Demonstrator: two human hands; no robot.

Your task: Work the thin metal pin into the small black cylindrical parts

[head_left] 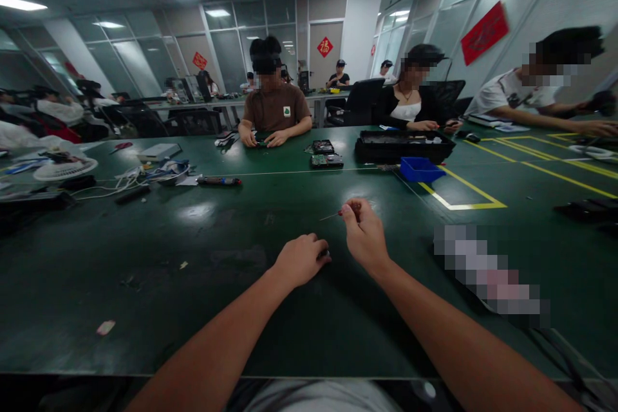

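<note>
Over the middle of the green table, my right hand is closed around a small screwdriver. Its thin metal shaft points left, and a bit of red handle shows at the fingertips. My left hand rests on the table just left of and nearer than it, fingers curled over a small dark piece. Only an edge of that piece shows, so its kind is hidden. The screwdriver tip is apart from the left hand.
Opened hard drives lie ahead, with a blue bin and a long black tray to their right. A black and red tool, cables and a white fan lie left. Co-workers sit across the table.
</note>
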